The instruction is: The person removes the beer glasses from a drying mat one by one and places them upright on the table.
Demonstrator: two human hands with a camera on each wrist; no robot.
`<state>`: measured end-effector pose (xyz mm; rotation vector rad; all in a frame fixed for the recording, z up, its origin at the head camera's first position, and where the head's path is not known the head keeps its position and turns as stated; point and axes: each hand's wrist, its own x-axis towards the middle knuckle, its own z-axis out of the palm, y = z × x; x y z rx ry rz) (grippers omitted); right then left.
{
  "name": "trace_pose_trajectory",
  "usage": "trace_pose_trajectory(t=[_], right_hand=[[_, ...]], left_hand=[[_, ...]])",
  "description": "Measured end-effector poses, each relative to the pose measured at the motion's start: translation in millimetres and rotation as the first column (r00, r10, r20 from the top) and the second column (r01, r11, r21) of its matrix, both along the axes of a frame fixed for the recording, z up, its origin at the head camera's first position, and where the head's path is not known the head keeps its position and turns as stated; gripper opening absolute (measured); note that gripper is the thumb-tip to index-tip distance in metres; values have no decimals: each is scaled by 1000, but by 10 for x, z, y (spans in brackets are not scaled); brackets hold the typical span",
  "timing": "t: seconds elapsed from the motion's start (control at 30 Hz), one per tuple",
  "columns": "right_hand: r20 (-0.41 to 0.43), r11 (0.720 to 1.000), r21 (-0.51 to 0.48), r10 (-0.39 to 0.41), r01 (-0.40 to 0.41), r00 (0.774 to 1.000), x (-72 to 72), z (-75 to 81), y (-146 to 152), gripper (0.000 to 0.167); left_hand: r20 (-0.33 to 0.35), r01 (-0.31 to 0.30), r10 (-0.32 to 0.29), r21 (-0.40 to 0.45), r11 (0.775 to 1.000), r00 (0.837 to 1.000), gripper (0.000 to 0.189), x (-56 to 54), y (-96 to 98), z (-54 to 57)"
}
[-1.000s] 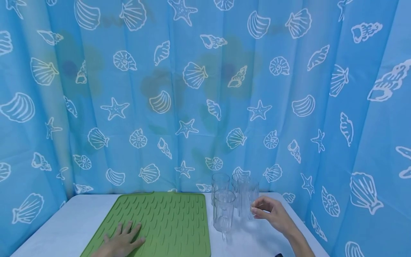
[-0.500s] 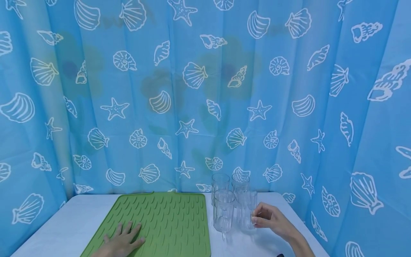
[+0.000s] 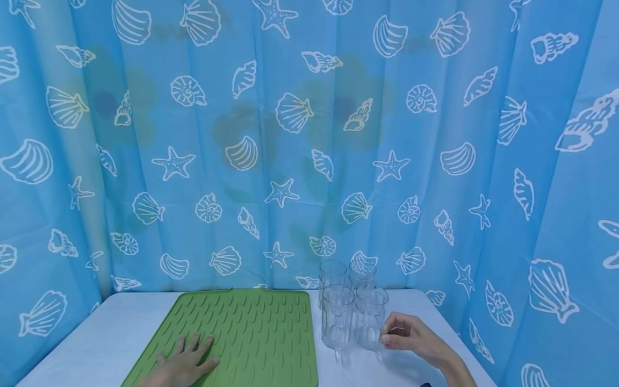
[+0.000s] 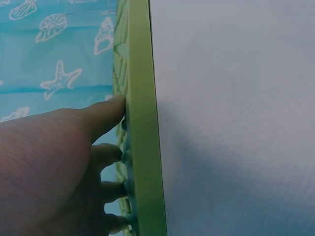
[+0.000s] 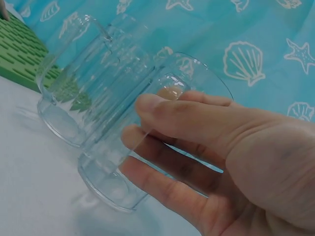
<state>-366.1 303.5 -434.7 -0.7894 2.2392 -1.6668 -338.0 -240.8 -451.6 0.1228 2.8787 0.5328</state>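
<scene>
My right hand (image 3: 416, 339) grips a clear glass mug (image 3: 369, 317) by its handle with thumb and curled fingers. That mug stands upright on the table at the front right of a cluster of mugs. Close on its left is a matching glass mug (image 3: 337, 317), handle toward me. Two more, the back left mug (image 3: 332, 273) and the back right mug (image 3: 362, 275), stand behind. In the right wrist view, the thumb and fingers (image 5: 147, 105) cover part of the handle. My left hand (image 3: 180, 365) rests spread on a green ridged mat (image 3: 261, 333).
A white-covered table (image 3: 116, 328) carries the mat and mugs. A blue curtain (image 3: 309, 161) with white shell prints encloses the back and sides, close behind the mugs. A small dark object (image 3: 425, 385) shows at the bottom edge, beside the right forearm.
My right hand has brought its mug down and slightly toward me, from tilted to upright beside the front left mug. The left hand has stayed on the mat.
</scene>
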Motion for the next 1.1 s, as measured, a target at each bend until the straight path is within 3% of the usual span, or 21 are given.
trace_pose_trajectory(t=[0.13,0.37,0.5,1.03,1.1], right_hand=[[29,1000,11,11,-11,1000,-1,-6,28,22],[32,999,37,-10,9,999,16,18,32,25],[14,997,71,-27,26,1000,18,18,27,27],[-1,974,210,-90,88,996,43,125,-9,27],[-18,968,231,-97,98,995,48,151,-1,29]], left_hand=[[15,-8,7,10,1000,1000,93,-86,-40,-91],[16,-16,16,12,1000,1000,104,-375,-218,-421],[11,-7,7,5,1000,1000,104,-452,-273,-520],[11,-9,9,20,1000,1000,104,-437,-237,-478],[3,-10,10,20,1000,1000,105,-390,-208,-428]])
